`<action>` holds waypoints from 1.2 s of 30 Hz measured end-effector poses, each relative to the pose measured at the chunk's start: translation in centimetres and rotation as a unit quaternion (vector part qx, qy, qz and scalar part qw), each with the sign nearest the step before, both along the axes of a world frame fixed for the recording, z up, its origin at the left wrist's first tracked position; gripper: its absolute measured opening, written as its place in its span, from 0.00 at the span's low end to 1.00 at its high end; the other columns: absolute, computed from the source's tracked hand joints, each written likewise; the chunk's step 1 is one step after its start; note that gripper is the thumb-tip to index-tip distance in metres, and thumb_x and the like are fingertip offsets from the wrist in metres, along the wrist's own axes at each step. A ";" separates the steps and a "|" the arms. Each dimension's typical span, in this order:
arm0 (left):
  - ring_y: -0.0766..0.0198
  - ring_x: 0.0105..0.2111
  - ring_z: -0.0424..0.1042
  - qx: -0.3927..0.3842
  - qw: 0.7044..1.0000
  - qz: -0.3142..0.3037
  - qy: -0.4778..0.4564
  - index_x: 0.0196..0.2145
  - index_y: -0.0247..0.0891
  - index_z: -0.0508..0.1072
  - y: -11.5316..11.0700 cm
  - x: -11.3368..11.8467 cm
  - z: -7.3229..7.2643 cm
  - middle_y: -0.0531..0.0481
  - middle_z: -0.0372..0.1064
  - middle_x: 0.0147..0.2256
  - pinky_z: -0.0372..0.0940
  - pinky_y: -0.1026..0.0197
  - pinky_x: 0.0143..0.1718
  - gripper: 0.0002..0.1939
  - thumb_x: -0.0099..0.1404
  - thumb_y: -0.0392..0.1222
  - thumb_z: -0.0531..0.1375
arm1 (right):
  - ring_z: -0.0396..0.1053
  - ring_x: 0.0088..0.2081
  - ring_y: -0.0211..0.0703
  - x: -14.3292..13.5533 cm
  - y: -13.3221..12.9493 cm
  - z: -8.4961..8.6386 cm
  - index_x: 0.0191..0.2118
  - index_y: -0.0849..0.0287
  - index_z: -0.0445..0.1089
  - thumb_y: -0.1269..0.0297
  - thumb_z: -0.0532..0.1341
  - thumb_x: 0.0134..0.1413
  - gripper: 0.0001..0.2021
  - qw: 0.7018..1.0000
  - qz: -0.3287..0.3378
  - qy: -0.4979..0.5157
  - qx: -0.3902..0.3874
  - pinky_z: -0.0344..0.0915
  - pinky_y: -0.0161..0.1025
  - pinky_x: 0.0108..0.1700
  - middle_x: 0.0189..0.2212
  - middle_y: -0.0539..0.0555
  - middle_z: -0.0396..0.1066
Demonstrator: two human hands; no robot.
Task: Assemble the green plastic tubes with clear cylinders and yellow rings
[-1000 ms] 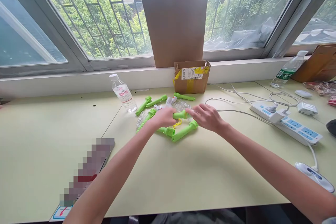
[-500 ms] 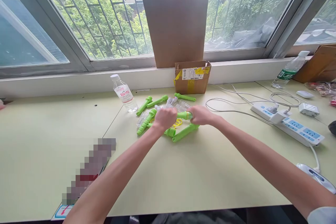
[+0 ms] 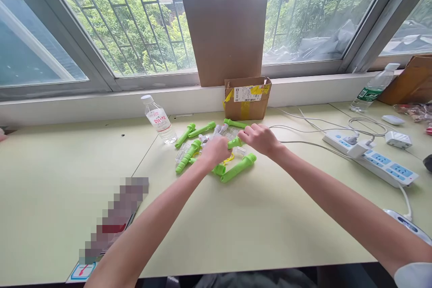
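My left hand (image 3: 216, 149) is closed around a green plastic tube (image 3: 235, 142) that sticks out to its right. My right hand (image 3: 259, 137) is closed at the tube's right end, its fingers bent over it; what lies inside the fingers is hidden. Around and beneath the hands lie several more green tubes with threaded ends, among them one in front (image 3: 239, 168) and one to the left (image 3: 188, 156). Clear plastic parts (image 3: 182, 153), small whitish pieces (image 3: 222, 129) and a yellow ring (image 3: 229, 159) lie among them.
A water bottle (image 3: 158, 120) stands left of the parts, a cardboard box (image 3: 247, 101) behind them. To the right are a power strip (image 3: 371, 157), cables, a white adapter (image 3: 398, 140) and another bottle (image 3: 374, 88). A blurred flat item (image 3: 118, 220) lies front left on the table (image 3: 263, 225).
My right hand has moved slightly up, and the tube between my hands now tilts upward to the right. My left hand has barely shifted and still holds it.
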State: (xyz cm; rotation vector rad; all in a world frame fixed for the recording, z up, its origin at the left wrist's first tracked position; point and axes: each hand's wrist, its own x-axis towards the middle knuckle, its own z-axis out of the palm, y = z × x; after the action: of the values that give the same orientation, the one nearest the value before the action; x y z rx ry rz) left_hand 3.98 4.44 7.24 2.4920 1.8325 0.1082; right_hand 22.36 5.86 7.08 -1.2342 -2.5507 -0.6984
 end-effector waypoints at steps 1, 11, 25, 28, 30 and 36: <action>0.55 0.30 0.72 0.016 1.000 0.009 0.014 0.30 0.36 0.73 0.0 0.1 -0.3 0.42 0.71 0.28 0.62 0.59 0.28 0.12 0.60 0.39 0.51 | 0.62 0.28 0.41 -0.2 0.0 -0.2 0.37 0.59 0.68 0.80 0.48 0.56 0.14 1.000 -0.015 -0.009 -0.007 0.42 0.39 0.28 0.28 0.57 0.71; 0.50 0.36 0.74 0.060 0.995 0.018 0.073 0.37 0.30 0.74 1.2 0.1 -1.0 0.35 0.73 0.34 0.66 0.55 0.36 0.14 0.59 0.32 0.51 | 0.70 0.29 0.46 -1.2 1.3 0.2 0.40 0.54 0.68 0.76 0.56 0.46 0.14 0.984 -0.080 -0.034 -0.157 0.49 0.36 0.28 0.27 0.53 0.73; 0.47 0.38 0.73 0.045 0.996 -0.029 0.069 0.35 0.31 0.73 2.0 -0.2 -0.8 0.36 0.72 0.33 0.64 0.52 0.38 0.12 0.59 0.30 0.50 | 0.69 0.29 0.42 -1.2 1.9 -1.0 0.37 0.54 0.70 0.74 0.58 0.47 0.11 0.973 -0.094 0.011 -0.210 0.48 0.35 0.26 0.29 0.51 0.73; 0.52 0.32 0.73 0.007 0.997 -0.045 0.054 0.29 0.36 0.72 2.1 -0.7 0.1 0.42 0.71 0.29 0.64 0.56 0.32 0.06 0.58 0.38 0.56 | 0.68 0.34 0.45 -1.0 1.6 -1.4 0.43 0.57 0.68 0.77 0.51 0.53 0.15 0.984 -0.089 0.021 -0.153 0.47 0.37 0.28 0.33 0.56 0.73; 0.56 0.28 0.72 -0.074 0.995 -0.061 0.015 0.27 0.38 0.72 2.0 -0.8 0.6 0.45 0.70 0.26 0.63 0.59 0.27 0.08 0.59 0.43 0.56 | 0.66 0.35 0.45 -0.8 1.6 -1.4 0.40 0.59 0.69 0.77 0.47 0.57 0.15 0.996 -0.043 0.014 -0.072 0.46 0.38 0.29 0.33 0.58 0.73; 0.55 0.31 0.72 -0.026 0.999 0.018 0.013 0.29 0.37 0.72 2.0 -0.3 0.5 0.43 0.70 0.29 0.62 0.60 0.27 0.07 0.58 0.40 0.54 | 0.66 0.31 0.43 -1.1 1.8 -0.8 0.40 0.60 0.69 0.79 0.49 0.55 0.15 0.999 -0.044 -0.005 -0.030 0.45 0.37 0.29 0.31 0.58 0.72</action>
State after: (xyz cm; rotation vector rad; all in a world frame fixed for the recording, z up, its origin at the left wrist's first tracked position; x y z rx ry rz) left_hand 3.73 6.41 7.74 2.4386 1.8660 0.0289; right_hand 21.26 7.64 6.30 -1.3724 -2.5564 -0.6526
